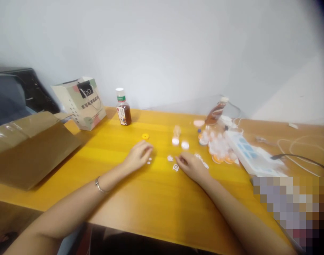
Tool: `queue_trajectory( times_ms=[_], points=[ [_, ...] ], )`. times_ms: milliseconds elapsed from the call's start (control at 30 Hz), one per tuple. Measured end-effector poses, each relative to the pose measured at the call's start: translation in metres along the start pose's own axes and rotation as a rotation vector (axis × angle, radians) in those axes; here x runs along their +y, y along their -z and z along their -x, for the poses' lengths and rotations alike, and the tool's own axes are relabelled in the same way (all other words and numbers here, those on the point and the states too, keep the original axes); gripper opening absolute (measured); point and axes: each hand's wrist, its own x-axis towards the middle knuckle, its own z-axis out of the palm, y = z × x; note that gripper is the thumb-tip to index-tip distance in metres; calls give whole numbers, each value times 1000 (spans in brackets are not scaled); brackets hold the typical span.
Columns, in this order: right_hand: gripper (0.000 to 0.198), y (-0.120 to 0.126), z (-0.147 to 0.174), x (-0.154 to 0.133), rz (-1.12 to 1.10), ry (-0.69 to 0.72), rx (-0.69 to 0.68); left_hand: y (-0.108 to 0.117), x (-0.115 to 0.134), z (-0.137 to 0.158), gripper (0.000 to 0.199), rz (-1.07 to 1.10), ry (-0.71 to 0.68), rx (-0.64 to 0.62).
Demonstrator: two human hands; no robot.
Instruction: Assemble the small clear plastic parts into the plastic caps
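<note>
Head view: the left hand (138, 156) is half curled, thumb bent in toward the forefinger; whether anything is pinched there we can't make out. The right hand (192, 166) is curled likewise, and blur leaves us equally unsure of its grip.

We take the yellow disc (145, 136) as landmark. The left hand lies just on our side of it. Small white dots (149, 161) sit by those fingertips, nearer us than the disc and slightly right. Farther right of the disc, also nearer us, white cut-out pieces (176, 167) lie beside the right fingertips, with more cut-outs (205, 165) at that hand's outer edge. Laid flat and spread, they are probably easier to tell apart and pick at singly, we judge.

Right of the disc are two white round caps (185, 145), then a blurred cluster of pale items (222, 147) and a white tray with blue inserts (244, 145). Beyond the disc, to its left, an upright bottle (124, 111) stands, perhaps set back to spare elbow room. Left of the disc: paper bag (89, 106), cardboard box (31, 152).

Pose: both forearms slant inward low over the table (140, 198), wrists roughly level, fingers facing each other; a bracelet (98, 184) circles the left wrist.
</note>
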Motion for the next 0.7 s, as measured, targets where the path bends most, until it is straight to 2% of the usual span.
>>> queue_trajectory(
  times_ms=[67,133,200,300,400,500,567,700],
  points=[
    [27,1,0,0,-10,-4,-5,7,-22,-8,27,-98,116,83],
    [27,2,0,-1,-13,-4,-10,11,-42,-13,30,-168,190,35],
    [28,2,0,-1,-16,-1,-18,14,-54,-15,24,-181,210,-10],
    [29,3,0,-1,-21,1,-36,16,-59,-16,15,-181,216,-25],
    [29,4,-1,-2,-26,-3,-51,18,-48,-16,16,-189,217,18],
    [29,5,-1,-1,-30,-4,-55,16,-22,-11,17,-90,107,19],
    [28,4,-1,-1,-37,-6,-52,9,-3,-5,17,27,-23,-115],
    [28,3,-1,-1,-66,-6,-56,-11,21,7,16,36,-123,-293]
  ],
)
